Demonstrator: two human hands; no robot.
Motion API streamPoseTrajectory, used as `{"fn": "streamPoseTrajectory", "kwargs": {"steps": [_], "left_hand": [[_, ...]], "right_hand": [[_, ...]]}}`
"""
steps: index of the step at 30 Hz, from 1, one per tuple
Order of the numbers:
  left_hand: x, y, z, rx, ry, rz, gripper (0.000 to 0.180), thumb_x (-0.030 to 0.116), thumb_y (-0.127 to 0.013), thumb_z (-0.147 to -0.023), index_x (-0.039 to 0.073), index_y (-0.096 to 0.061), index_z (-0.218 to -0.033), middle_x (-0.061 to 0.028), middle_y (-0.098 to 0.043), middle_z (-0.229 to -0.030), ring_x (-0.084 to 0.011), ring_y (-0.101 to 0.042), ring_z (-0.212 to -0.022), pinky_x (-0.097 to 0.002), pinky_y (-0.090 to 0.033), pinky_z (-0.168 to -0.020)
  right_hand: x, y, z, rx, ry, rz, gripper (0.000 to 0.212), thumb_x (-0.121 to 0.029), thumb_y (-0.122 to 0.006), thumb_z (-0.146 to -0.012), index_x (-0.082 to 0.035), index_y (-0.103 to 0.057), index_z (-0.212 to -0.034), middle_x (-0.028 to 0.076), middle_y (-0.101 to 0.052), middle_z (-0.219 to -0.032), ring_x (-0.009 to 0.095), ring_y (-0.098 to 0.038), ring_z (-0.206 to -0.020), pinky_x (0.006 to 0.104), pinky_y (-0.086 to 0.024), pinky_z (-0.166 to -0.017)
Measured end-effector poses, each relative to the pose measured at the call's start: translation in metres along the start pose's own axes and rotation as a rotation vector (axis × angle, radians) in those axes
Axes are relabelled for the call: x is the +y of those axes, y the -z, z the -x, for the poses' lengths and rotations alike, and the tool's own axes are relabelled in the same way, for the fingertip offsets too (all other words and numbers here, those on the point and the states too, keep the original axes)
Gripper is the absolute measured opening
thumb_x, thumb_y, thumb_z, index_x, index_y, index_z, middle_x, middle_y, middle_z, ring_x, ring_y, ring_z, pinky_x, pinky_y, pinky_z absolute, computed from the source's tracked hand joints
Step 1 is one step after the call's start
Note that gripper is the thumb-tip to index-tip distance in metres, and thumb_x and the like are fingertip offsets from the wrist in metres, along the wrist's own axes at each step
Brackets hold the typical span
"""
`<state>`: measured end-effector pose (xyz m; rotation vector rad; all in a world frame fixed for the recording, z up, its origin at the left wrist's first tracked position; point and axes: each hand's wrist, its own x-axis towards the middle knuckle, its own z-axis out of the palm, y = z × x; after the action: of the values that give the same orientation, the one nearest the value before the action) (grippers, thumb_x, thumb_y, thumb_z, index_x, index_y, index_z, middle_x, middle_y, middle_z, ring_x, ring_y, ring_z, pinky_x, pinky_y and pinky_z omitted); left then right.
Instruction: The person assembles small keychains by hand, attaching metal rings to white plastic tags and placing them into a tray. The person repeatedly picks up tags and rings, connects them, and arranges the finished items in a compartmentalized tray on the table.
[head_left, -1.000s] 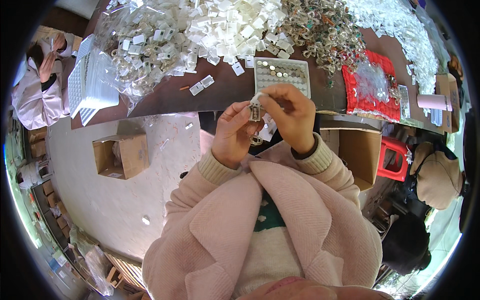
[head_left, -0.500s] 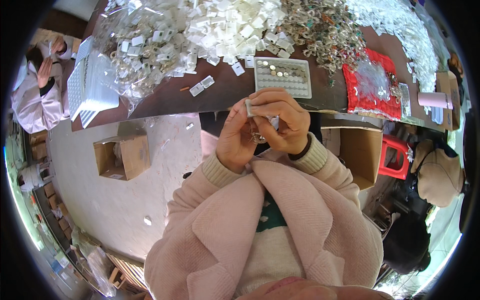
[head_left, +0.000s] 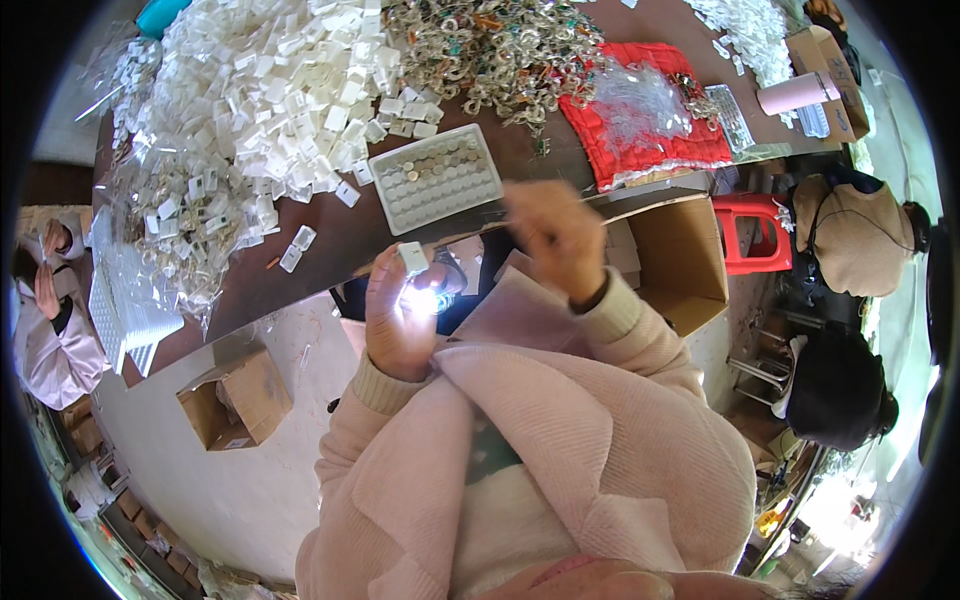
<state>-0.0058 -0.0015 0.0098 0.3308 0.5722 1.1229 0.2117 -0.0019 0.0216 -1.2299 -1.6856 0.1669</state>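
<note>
Head view: nearer you than the tray [head_left: 428,207], your left hand [head_left: 396,325] pinches a white case [head_left: 412,258] beside a bright light [head_left: 422,301]; right of the tray, your right hand [head_left: 557,238] is blurred, fingers' state unclear. Apparently a holding step; the next move likely needs a steady pinch.

The left hand [head_left: 396,322] curls upward, the right hand [head_left: 557,242] (blurred) apart.

Held piece [head_left: 412,258]: white. Bench [head_left: 345,235]: dark brown. Coat [head_left: 610,415], 5 o'clock: pale pink, ribbed. Tray [head_left: 440,202], 11 o'clock: grey, dimpled in rows. Cloth [head_left: 600,150], 1 o'clock: red. Cylinder [head_left: 798,92], 2 o'clock: pink.
</note>
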Motion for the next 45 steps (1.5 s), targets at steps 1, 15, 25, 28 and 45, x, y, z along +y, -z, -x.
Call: {"fn": "streamPoseTrajectory", "kwargs": {"steps": [1,15,25,28,45], "left_hand": [[-0.001,-0.001,-0.002,0.071,-0.006,0.003,0.018,0.024,-0.061,-0.100,0.007,-0.059,-0.106,-0.0026,-0.053,-0.086,-0.0111,-0.040,-0.069,-0.0291,-0.035,-0.071],[-0.003,0.004,-0.004,-0.004,0.010,-0.043,0.022,0.022,-0.059,-0.101,0.006,-0.059,-0.115,-0.0038,-0.055,-0.089,-0.0125,-0.041,-0.074,-0.0301,-0.035,-0.071],[-0.005,0.007,-0.010,0.023,0.066,0.016,0.020,0.021,-0.058,-0.101,0.006,-0.060,-0.114,-0.0070,-0.057,-0.089,-0.0126,-0.041,-0.070,-0.0294,-0.035,-0.069],[-0.004,0.007,-0.010,-0.020,0.062,0.035,0.019,0.021,-0.058,-0.101,0.006,-0.060,-0.112,-0.0070,-0.057,-0.089,-0.0125,-0.041,-0.070,-0.0291,-0.035,-0.069],[-0.004,0.004,-0.001,-0.079,-0.001,0.020,0.023,0.010,-0.064,-0.098,0.003,-0.063,-0.119,-0.0110,-0.069,-0.111,-0.0215,-0.066,-0.101,-0.0384,-0.051,-0.091]], "right_hand": [[0.016,0.014,-0.004,0.105,-0.072,0.084,0.019,0.004,-0.068,-0.086,-0.003,-0.074,-0.103,0.012,-0.075,-0.102,0.025,-0.071,-0.090,0.0343,-0.055,-0.082],[0.093,0.038,-0.036,-0.005,-0.326,0.441,0.010,-0.012,-0.074,-0.082,-0.009,-0.072,-0.091,0.013,-0.067,-0.089,0.035,-0.065,-0.086,0.0441,-0.052,-0.071],[0.090,0.070,-0.024,0.047,-0.399,0.411,0.013,-0.008,-0.074,-0.083,-0.006,-0.075,-0.096,0.013,-0.069,-0.088,0.031,-0.066,-0.074,0.0379,-0.053,-0.066],[0.096,0.055,-0.023,0.063,-0.294,0.529,0.013,-0.013,-0.076,-0.082,-0.008,-0.075,-0.094,0.012,-0.067,-0.086,0.032,-0.066,-0.079,0.0401,-0.053,-0.068],[-0.051,-0.020,-0.027,-0.259,-0.295,-0.375,0.006,0.004,-0.064,-0.089,0.000,-0.063,-0.094,0.014,-0.072,-0.097,0.020,-0.069,-0.084,0.0286,-0.054,-0.075]]}}
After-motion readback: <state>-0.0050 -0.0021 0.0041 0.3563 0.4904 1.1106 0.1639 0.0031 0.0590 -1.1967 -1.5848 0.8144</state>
